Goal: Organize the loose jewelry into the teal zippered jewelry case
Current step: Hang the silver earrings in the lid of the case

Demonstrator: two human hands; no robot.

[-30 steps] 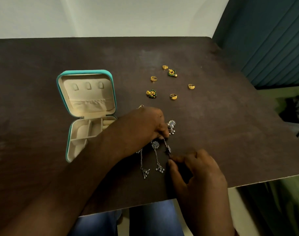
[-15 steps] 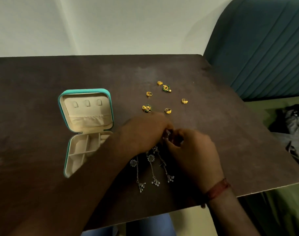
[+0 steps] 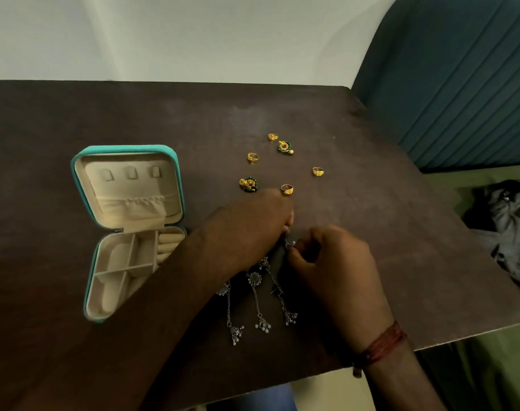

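Note:
The teal jewelry case [image 3: 78, 185] lies open at the left, its beige lid upright and its divided tray toward me. A silver necklace [image 3: 260, 295] with dangling charms lies near the table's front edge. My left hand [image 3: 246, 232] and my right hand [image 3: 335, 268] meet above it, fingers pinched on its upper end; the piece between the fingertips is mostly hidden. Beyond the hands lie several gold rings, such as one ring [image 3: 287, 189], and two green-and-gold earrings [image 3: 248, 184] [image 3: 285, 147].
The dark brown table [image 3: 75, 114] ends close on the right and front. A teal padded headboard or chair back [image 3: 460, 84] stands at the right, and dark cloth [image 3: 510, 226] lies below the table's right edge.
My right hand has moved up from the necklace's lower right to meet my left hand at its top. The view has tilted, so everything sits lower in the frame.

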